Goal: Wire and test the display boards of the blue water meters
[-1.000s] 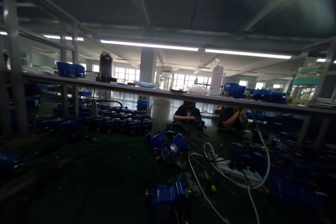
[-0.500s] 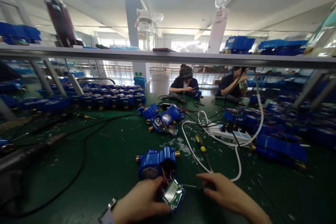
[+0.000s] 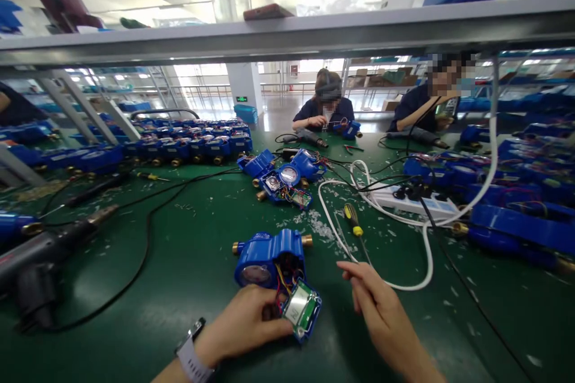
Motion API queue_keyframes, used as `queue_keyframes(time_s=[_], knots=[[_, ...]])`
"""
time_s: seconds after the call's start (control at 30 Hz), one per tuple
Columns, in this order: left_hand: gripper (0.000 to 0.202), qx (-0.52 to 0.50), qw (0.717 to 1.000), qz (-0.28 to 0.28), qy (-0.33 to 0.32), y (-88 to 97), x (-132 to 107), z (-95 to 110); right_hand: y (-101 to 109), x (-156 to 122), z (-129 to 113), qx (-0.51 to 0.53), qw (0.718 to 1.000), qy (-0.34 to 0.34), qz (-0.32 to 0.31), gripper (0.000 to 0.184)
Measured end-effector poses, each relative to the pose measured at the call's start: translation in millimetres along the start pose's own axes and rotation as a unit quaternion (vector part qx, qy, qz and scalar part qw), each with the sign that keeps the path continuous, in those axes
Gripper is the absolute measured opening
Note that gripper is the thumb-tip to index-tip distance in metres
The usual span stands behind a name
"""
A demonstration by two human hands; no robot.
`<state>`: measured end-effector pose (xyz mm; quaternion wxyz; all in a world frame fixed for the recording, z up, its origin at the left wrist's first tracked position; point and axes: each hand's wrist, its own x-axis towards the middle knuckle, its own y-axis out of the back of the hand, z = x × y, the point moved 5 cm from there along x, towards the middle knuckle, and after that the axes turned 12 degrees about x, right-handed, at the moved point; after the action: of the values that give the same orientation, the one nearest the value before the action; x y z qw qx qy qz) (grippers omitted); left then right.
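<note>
My left hand (image 3: 242, 320) grips a blue plastic water meter (image 3: 269, 260) with brass pipe ends, lying on the green bench mat (image 3: 135, 323). A green circuit board in a blue holder (image 3: 300, 309) hangs from the meter by coloured wires, right beside my left fingers. My right hand (image 3: 381, 311) is to the right of the board, fingers loosely curled, with nothing visible in them. Just above its fingertips lies a yellow-and-black screwdriver (image 3: 353, 219), not touched.
Beyond lie an opened meter pair (image 3: 285, 182), a white power strip (image 3: 413, 203), and a looped white cable (image 3: 395, 283). Many blue meters (image 3: 188, 149) stand in rows. A tool (image 3: 40, 254) lies left. Two co-workers (image 3: 326, 109) (image 3: 420, 109) sit past a metal shelf (image 3: 287, 33).
The view has tilted down from the ceiling and shelf toward the bench. My hands came into view a moment ago; my right hand has moved up and turned, and my left has shifted slightly.
</note>
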<state>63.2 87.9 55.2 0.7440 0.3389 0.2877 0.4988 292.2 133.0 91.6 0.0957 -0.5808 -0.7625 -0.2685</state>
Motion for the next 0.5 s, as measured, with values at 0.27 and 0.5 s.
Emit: queue_keyframes(time_s=[0.27,0.5], knots=[[0.006,0.179,0.879,0.411,-0.161,44.8,-26,6,-33,-11,-21,0.003,0.993,0.106,-0.045,0.034],[0.016,0.261,0.884,0.368,-0.126,35.9,-13,4,-44,-23,-21,-0.042,0.994,0.067,-0.079,0.031]])
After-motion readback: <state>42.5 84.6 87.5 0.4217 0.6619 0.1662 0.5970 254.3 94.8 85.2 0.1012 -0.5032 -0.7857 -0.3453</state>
